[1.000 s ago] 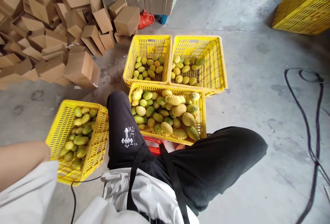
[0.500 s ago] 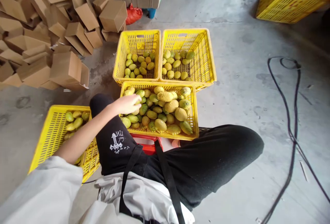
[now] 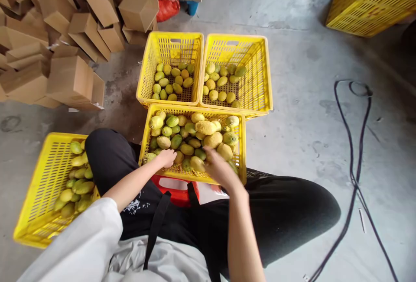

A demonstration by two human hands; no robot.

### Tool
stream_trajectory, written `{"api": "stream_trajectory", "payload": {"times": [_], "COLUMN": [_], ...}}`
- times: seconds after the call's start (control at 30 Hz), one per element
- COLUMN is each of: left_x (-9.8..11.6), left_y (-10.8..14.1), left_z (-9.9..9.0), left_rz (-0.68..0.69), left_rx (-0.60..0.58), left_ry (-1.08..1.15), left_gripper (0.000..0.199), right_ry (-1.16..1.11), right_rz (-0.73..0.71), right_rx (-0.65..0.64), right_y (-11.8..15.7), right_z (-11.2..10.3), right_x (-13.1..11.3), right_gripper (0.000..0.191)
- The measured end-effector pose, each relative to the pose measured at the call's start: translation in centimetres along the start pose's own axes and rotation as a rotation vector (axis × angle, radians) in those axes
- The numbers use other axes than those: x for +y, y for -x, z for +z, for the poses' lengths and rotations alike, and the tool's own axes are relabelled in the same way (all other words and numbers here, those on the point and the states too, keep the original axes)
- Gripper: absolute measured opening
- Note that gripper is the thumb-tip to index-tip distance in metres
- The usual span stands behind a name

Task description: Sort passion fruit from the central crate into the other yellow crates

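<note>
A yellow crate full of yellow-green fruits stands between my knees. My left hand is at its near left side, fingers curled down among the fruits; whatever they hold is hidden. Over the right part of the crate, my right hand is blurred, its fingertips by the larger yellow fruits. Behind stand two more yellow crates, the back left one and the back right one, each with several fruits at the bottom.
Another yellow crate with fruits stands left of my left knee. Cardboard boxes are piled at the upper left, near a red bag. A black cable lies on the floor at right, below a yellow crate.
My left hand has moved from the crate's upper left down toward its near edge. My right hand has come into view over the fruits. The left crate shows more fully.
</note>
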State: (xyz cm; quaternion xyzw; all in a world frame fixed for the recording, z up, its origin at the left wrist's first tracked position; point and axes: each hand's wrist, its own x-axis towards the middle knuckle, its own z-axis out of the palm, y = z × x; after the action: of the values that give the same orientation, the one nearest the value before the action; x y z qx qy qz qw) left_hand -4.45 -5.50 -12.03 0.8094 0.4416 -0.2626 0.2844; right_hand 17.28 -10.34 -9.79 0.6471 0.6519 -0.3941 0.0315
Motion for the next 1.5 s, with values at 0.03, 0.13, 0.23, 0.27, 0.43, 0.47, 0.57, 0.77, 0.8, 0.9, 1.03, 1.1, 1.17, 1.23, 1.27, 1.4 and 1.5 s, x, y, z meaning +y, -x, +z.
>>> {"api": "stream_trajectory", "payload": {"times": [0.03, 0.13, 0.23, 0.27, 0.43, 0.47, 0.57, 0.77, 0.8, 0.9, 1.03, 1.1, 1.17, 1.23, 1.27, 1.4, 1.5], "left_x": [0.1, 0.6, 0.9, 1.0, 1.2, 1.2, 0.7, -0.2, -0.3, -0.4, -0.4, -0.2, 0.1, 0.8, 1.2, 3.5, 4.9], "left_y": [-0.4, -2.2, -4.7, -5.5, -8.2, -8.5, -9.0, -9.7, -9.7, -9.4, -8.4, -7.5, -6.4, -4.7, -3.6, 1.7, 5.7], "left_z": [0.0, -0.4, -0.7, -0.7, 0.3, 0.4, 0.6, 0.3, 0.2, -0.4, -2.5, -4.0, -5.7, -7.2, -7.7, -8.4, -7.2], "left_rz": [-0.005, -0.003, 0.041, 0.056, 0.038, 0.028, 0.012, -0.067, -0.096, -0.189, -0.27, -0.249, -0.188, -0.105, -0.057, 0.066, 0.027], "left_rx": [0.021, 0.098, 0.126, 0.119, 0.079, 0.081, 0.086, 0.114, 0.124, 0.172, 0.29, 0.348, 0.392, 0.41, 0.403, 0.356, 0.366], "left_ry": [0.01, 0.054, 0.13, 0.157, 0.271, 0.292, 0.364, 0.557, 0.595, 0.721, 0.951, 1.112, 1.331, 1.571, 1.685, 2.004, 2.29], "left_gripper": [0.034, 0.046, 0.051, 0.051, 0.055, 0.054, 0.049, 0.054, 0.054, 0.057, 0.058, 0.053, 0.043, 0.034, 0.034, 0.05, 0.043], "right_ry": [0.027, 0.095, 0.106, 0.104, 0.073, 0.061, 0.01, -0.138, -0.172, -0.292, -0.589, -0.91, -1.118, -1.26, -1.361, -1.806, -2.095], "right_rz": [0.032, 0.149, 0.2, 0.211, 0.268, 0.272, 0.271, 0.288, 0.287, 0.265, 0.241, 0.237, 0.207, 0.122, 0.068, -0.063, -0.034], "right_rx": [-0.057, -0.176, -0.188, -0.188, -0.154, -0.14, -0.09, -0.009, 0.008, 0.069, 0.195, 0.283, 0.331, 0.324, 0.303, 0.09, -0.067], "right_y": [-0.3, -1.5, -2.6, -2.8, -3.3, -3.3, -3.5, -4.5, -4.7, -5.4, -5.9, -5.8, -5.4, -4.6, -4.1, -1.7, 0.1], "right_z": [0.5, 1.8, 2.2, 2.2, 2.3, 2.3, 2.6, 2.8, 2.7, 2.1, 0.4, -0.7, -2.0, -3.2, -3.7, -4.8, -4.5], "right_x": [-0.5, -2.0, -2.2, -2.1, -1.1, -1.1, -1.2, -0.8, -0.5, 0.4, 1.1, 1.0, 0.5, -0.2, -0.7, -3.2, -5.2], "right_gripper": [0.045, 0.064, 0.051, 0.047, 0.052, 0.052, 0.05, 0.05, 0.05, 0.046, 0.052, 0.057, 0.057, 0.052, 0.049, 0.044, 0.038]}}
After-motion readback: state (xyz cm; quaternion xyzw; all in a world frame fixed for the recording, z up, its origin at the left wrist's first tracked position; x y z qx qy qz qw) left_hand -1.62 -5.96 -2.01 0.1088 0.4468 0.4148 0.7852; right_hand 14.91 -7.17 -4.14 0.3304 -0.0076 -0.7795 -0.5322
